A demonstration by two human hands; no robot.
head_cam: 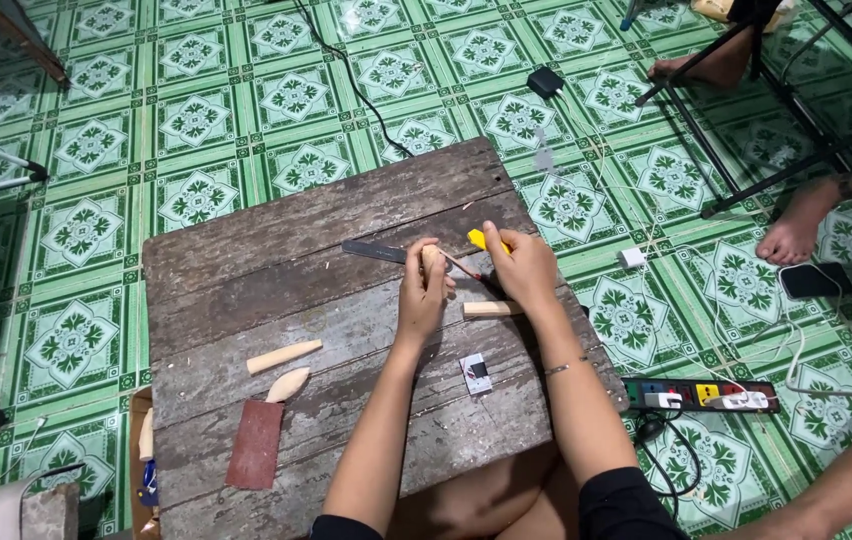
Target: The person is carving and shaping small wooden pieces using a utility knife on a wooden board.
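Two hands meet over a weathered grey plank board (326, 300) on the green patterned tile floor. The left hand (423, 292) has its fingers wrapped tight round a small pale wooden piece (432, 260), upright near the board's far edge; the right hand (521, 265) pinches a yellow-handled cutter (478, 240) with its thin blade laid on the wood. This looks like carving; the next cut calls for a firm grip. A cardboard box (142, 450) beside the board holds another pale stick, the rest unclear
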